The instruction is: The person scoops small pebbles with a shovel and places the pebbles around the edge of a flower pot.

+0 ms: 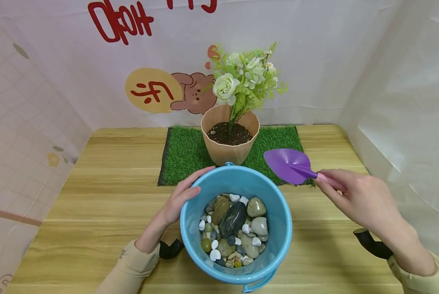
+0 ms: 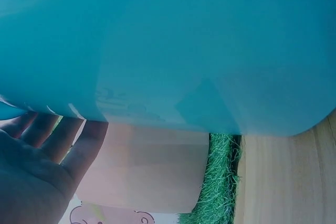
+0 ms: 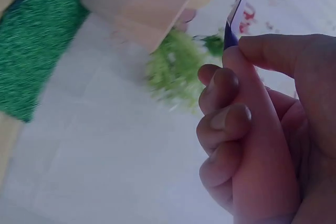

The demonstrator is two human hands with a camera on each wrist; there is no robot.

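Observation:
A light blue bucket [image 1: 286,228] stands at the near middle of the wooden table, with stones [image 1: 233,220] of several sizes and colours inside. My left hand [image 1: 177,202] holds its left side, thumb over the rim and fingers along the outer wall. The left wrist view shows those fingers [image 2: 86,148] against the bucket [image 2: 168,51], their tips partly hidden. To the right, my right hand [image 1: 366,198] grips a garden trowel by its pink handle [image 3: 257,140]. Its purple blade [image 1: 289,163] points left, raised beyond the bucket's right rim and bare of any load.
Behind the bucket, a peach flowerpot [image 1: 228,153] with dark soil [image 1: 237,136] and white-green flowers [image 1: 246,77] stands on a green grass mat [image 1: 184,151]. White printed cloth [image 1: 315,61] hangs behind. The wooden table [image 1: 105,204] extends to both sides.

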